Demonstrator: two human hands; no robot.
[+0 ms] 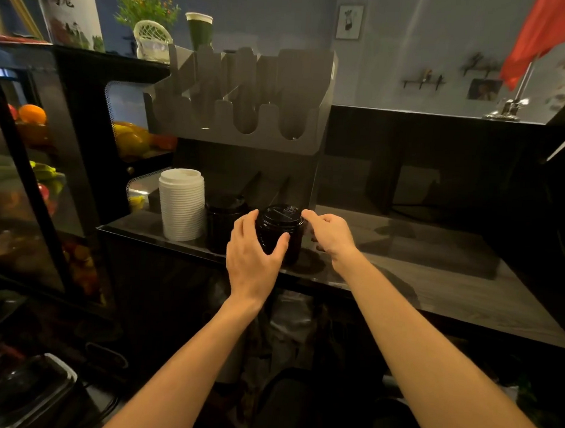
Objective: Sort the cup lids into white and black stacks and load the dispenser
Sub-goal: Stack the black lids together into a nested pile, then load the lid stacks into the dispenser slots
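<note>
A tall stack of white lids (181,204) stands on the dark counter (434,272) under the grey slotted dispenser (244,99). To its right is a stack of black lids (224,221), and right of that another black lid stack (280,228). My left hand (255,251) curls round the left side of this nearer black stack, thumb across its front. My right hand (330,232) reaches in from the right, its fingertips at the top rim of that stack; whether they touch it is unclear.
A glass display case with fruit (33,118) stands at the left. On its top sit a green paper cup (199,30), a white basket (152,40) and a plant (144,4). A red flag on a metal stand (509,105) is at the back right.
</note>
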